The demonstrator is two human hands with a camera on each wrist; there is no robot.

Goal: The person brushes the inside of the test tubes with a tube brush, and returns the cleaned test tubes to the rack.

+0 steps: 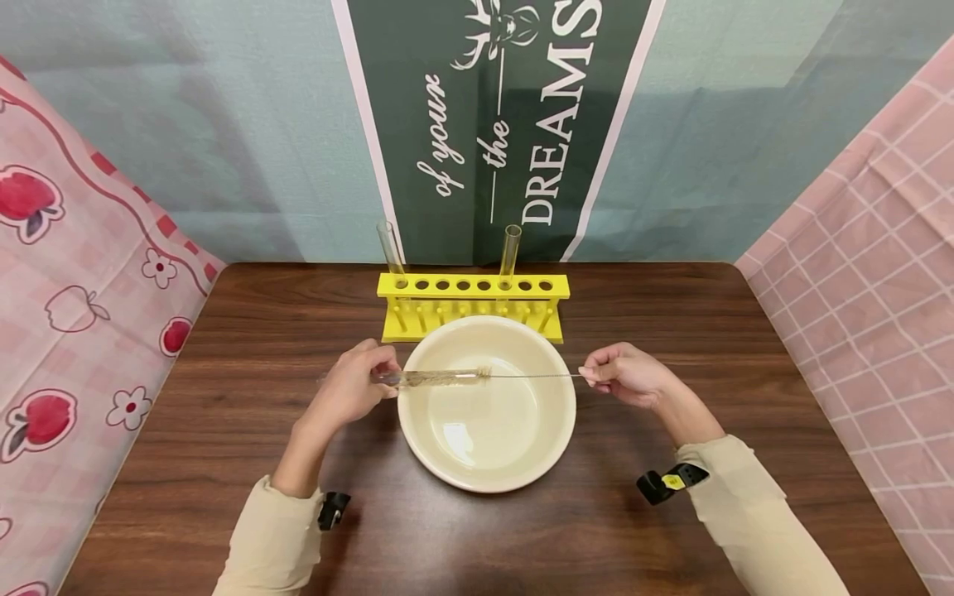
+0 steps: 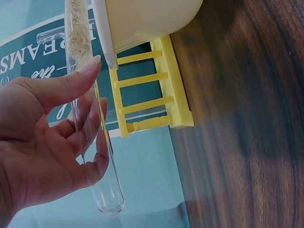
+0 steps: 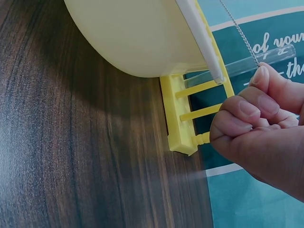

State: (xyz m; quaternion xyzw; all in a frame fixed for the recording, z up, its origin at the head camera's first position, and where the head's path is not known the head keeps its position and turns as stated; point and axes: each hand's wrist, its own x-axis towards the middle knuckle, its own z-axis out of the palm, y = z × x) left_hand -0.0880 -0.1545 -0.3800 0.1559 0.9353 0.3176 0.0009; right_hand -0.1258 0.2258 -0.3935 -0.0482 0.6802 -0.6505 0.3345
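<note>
My left hand (image 1: 363, 377) grips a clear glass test tube (image 2: 110, 194) near its rounded end, holding it level over the left side of a cream basin (image 1: 484, 455). Inside the tube sit the pale bristles of a test tube brush (image 1: 436, 378), with some bristles showing at the mouth. The brush's twisted wire handle (image 1: 532, 376) runs right across the basin. At its far end, my right hand (image 1: 624, 374) pinches the wire between thumb and fingers. In the right wrist view the wire (image 3: 240, 31) rises from the fingertips; its bristles are out of that view.
Behind the basin stands a yellow test tube rack (image 1: 473, 285) with two upright test tubes, one at the left (image 1: 389, 252) and another right of centre (image 1: 510, 257). The brown wooden table (image 1: 671, 306) meets a printed cloth backdrop (image 1: 283, 165) at its far edge.
</note>
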